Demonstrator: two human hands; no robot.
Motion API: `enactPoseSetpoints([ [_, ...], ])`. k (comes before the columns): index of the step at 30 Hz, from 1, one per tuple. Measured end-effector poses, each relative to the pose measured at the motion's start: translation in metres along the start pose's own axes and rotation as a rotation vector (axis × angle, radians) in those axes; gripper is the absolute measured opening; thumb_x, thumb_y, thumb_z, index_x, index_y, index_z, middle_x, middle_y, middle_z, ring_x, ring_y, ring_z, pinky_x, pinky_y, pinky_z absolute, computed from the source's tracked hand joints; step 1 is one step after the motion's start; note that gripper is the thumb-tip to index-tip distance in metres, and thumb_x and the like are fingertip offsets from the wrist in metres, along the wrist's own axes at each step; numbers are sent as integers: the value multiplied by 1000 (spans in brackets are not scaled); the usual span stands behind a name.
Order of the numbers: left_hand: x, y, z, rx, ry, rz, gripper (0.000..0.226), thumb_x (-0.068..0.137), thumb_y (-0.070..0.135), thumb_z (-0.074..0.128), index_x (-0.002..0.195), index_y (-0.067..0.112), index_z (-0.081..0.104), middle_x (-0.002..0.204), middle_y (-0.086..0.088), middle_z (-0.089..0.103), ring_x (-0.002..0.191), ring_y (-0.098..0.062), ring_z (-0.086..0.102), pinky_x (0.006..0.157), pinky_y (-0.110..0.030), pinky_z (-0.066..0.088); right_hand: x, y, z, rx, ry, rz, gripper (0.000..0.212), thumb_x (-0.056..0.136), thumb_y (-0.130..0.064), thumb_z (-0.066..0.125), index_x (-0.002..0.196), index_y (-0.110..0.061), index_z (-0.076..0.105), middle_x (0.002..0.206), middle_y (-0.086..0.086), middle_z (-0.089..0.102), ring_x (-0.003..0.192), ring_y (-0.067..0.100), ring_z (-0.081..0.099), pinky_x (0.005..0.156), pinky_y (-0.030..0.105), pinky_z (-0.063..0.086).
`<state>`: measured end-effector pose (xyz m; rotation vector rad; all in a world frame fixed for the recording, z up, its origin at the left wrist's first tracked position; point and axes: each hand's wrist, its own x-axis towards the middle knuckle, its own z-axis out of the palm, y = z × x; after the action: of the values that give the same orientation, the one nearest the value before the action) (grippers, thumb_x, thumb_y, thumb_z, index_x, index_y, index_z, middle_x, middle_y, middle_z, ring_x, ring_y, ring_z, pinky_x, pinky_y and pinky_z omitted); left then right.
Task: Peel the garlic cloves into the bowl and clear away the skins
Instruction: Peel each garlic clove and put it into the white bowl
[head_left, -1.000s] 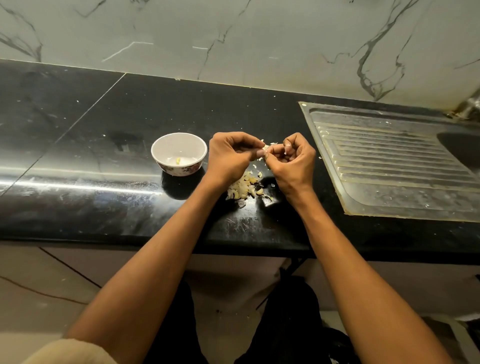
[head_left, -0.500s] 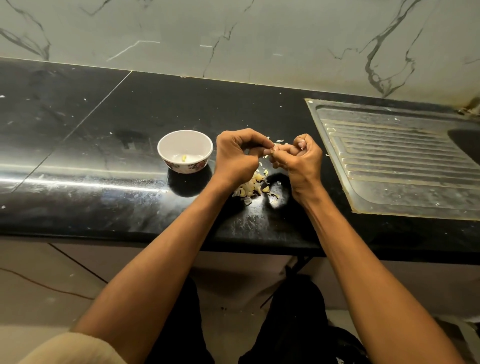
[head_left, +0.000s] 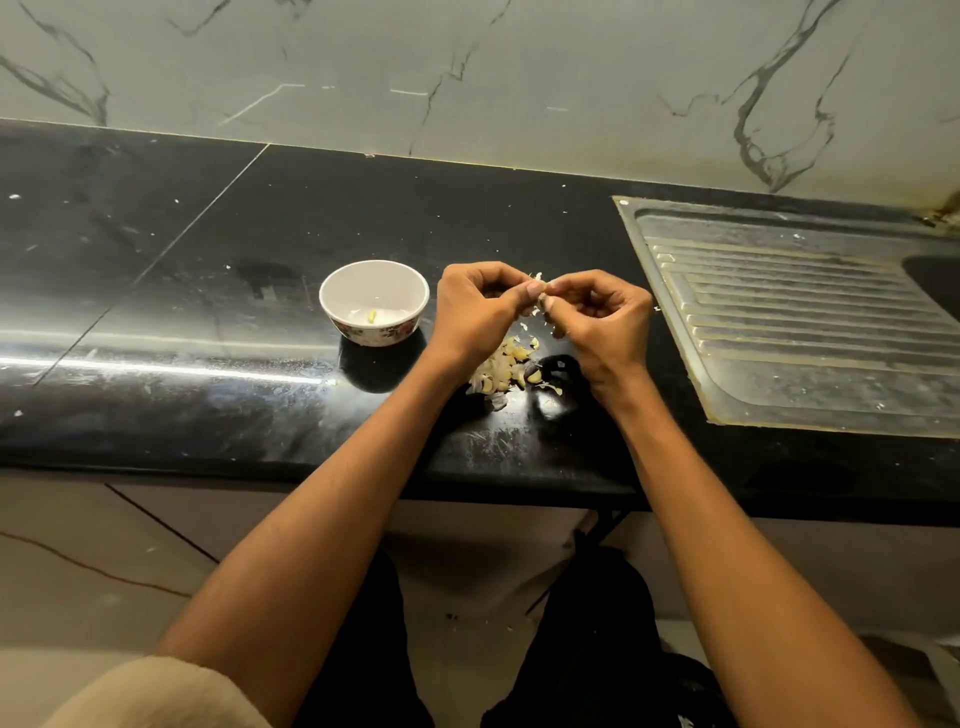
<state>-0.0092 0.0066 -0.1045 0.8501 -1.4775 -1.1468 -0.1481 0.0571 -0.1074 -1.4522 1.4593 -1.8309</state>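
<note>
A: What lies nearest the person?

B: Dark trousers and a pale sleeve (head_left: 156, 696) at the lower left, then two bare forearms reaching out over the front edge of the black desk (head_left: 208, 291).

A: And on the desk itself?

B: Just past the front edge, between the wrists, sits a pile of garlic cloves (head_left: 501, 370) mixed with papery skins. A few loose skin flakes (head_left: 550, 387) lie at its right side.

A: What are the hands doing?

B: They meet above and just beyond that pile. The left hand (head_left: 475, 306) has its fingers curled, its grip pinched on a small garlic clove (head_left: 540, 300) at the thumb tip. The right hand (head_left: 605, 319) pinches the same clove from the other side, fingertips touching the left thumb. Thin bits of skin stick up from the clove.

A: Where is the bowl?

B: The white bowl (head_left: 337, 304), with a floral pattern round its lower wall, stands just left of the left hand. One peeled clove (head_left: 372, 315) lies at its bottom.

A: Farther off?

B: A ribbed steel drainboard (head_left: 795, 322) is set into the desk on the right, and a veined marble wall (head_left: 467, 78) rises behind.
</note>
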Motion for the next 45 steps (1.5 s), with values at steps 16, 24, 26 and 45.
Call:
enactPoseSetpoints([
  [16, 1, -1, -1, 5, -9, -2, 10, 85, 3, 79, 79, 10, 76, 71, -7, 74, 61, -11, 67, 58, -21, 51, -12, -7, 1, -470, 29, -356, 4, 78, -10, 75, 80, -8, 78, 70, -1, 72, 57, 9, 64, 55, 29, 54],
  [24, 3, 0, -2, -13, -18, -159, 14, 86, 1, 77, 74, 3, 71, 57, -4, 66, 46, -5, 57, 47, -16, 44, -12, -5, 4, -508, -41, -371, 5, 77, -12, 73, 78, -9, 76, 68, 0, 70, 56, 13, 62, 54, 36, 53],
  [26, 3, -1, -3, -3, -23, -157, 14, 85, 1, 78, 73, 3, 71, 58, -6, 67, 47, -9, 58, 48, -18, 45, -13, -6, 3, -516, -43, -396, 5, 76, -9, 73, 76, -10, 78, 66, -1, 69, 55, 13, 60, 53, 35, 52],
  [45, -3, -1, -2, 46, -55, 180, 10, 83, -8, 76, 86, 2, 76, 81, -8, 75, 75, -13, 72, 74, -26, 60, -2, -12, 5, 256, -5, 370, 10, 72, -8, 76, 67, 0, 75, 59, 13, 61, 47, 18, 54, 40, 23, 36],
])
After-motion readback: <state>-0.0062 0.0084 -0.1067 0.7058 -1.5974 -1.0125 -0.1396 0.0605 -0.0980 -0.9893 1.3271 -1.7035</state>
